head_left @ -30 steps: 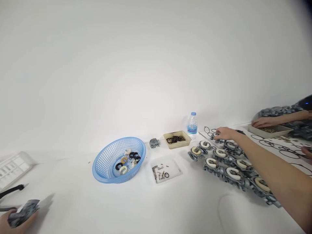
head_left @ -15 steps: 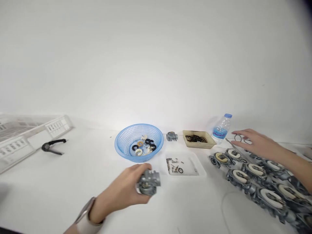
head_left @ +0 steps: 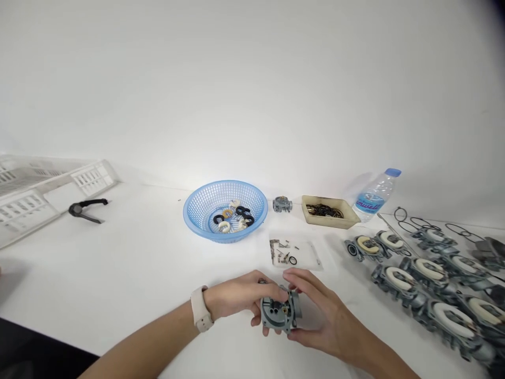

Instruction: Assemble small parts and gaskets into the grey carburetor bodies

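My left hand [head_left: 256,295] is closed around a grey metal carburetor body [head_left: 278,316], its open underside with bores and a small brass jet facing up. From the right, my right hand [head_left: 319,310] grips the same carburetor, fingertips at its top edge and thumb at its lower edge. The carburetor is held above the white table in front of me. Just beyond it lies a clear plastic bag [head_left: 305,255] with small metal parts and a black O-ring [head_left: 292,260].
A blue basket [head_left: 193,221] with white, black and tan floats stands behind. Beside it are another carburetor [head_left: 282,204], a cream tray [head_left: 331,223] of black rings and a tilted water bottle [head_left: 371,202]. Several carburetors [head_left: 398,284] fill the right; pliers-like black tool [head_left: 84,209] and white crate [head_left: 59,197] are left.
My left hand has brought the carburetor right and turned its underside up. My right hand has come back from the black rings at the far right and taken hold of the carburetor.
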`<action>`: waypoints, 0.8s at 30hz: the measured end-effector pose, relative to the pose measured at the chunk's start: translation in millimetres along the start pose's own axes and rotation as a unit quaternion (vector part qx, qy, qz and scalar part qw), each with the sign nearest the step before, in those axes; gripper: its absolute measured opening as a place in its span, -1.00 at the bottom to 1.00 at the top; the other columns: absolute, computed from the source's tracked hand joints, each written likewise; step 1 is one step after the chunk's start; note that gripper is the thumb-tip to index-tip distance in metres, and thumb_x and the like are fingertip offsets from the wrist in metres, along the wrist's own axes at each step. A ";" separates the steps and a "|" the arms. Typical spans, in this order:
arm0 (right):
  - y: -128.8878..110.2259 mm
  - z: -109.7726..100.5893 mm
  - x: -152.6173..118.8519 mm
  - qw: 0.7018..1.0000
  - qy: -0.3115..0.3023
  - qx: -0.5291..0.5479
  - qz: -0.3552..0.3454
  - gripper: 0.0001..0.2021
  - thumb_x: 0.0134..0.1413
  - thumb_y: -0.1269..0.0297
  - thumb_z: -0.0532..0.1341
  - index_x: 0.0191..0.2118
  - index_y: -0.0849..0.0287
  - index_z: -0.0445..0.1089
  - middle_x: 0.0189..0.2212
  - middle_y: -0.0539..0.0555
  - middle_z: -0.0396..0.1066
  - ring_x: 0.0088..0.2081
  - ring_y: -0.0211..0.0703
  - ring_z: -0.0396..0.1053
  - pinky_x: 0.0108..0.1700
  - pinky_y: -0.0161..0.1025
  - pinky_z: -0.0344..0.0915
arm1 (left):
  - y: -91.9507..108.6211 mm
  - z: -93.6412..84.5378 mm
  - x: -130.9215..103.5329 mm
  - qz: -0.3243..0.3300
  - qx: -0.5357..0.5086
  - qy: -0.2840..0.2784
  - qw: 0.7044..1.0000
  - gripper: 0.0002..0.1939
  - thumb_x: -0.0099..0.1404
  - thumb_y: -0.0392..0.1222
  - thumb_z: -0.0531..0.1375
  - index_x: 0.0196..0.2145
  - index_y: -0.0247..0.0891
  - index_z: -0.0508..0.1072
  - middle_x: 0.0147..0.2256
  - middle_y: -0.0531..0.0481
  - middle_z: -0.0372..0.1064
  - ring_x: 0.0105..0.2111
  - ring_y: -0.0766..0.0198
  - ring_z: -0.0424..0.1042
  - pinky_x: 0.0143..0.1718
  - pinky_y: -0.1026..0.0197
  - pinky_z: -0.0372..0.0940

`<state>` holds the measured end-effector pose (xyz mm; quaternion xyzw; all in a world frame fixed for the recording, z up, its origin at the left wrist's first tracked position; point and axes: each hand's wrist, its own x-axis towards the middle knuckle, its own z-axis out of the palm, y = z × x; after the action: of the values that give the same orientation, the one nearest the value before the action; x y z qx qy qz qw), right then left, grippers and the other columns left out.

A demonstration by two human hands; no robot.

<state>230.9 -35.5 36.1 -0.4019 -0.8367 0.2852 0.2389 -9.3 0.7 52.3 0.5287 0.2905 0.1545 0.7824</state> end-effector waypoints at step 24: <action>-9.0 -48.4 31.3 0.988 -0.075 0.020 0.133 -0.49 0.15 0.10 0.32 0.22 0.00 0.39 -0.17 0.07 0.52 -0.35 -0.16 0.39 -0.23 -0.19 0.41 | -15.9 -8.9 -8.4 0.156 0.531 0.125 0.823 -0.48 0.09 0.20 0.40 -0.10 -0.15 0.49 -0.42 0.01 0.55 -0.47 0.12 0.53 -0.51 0.27 0.21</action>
<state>238.9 -1.1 82.5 -0.4824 -0.7855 0.3603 0.1431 -22.4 -3.6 37.8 0.8770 0.3361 0.1613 0.3031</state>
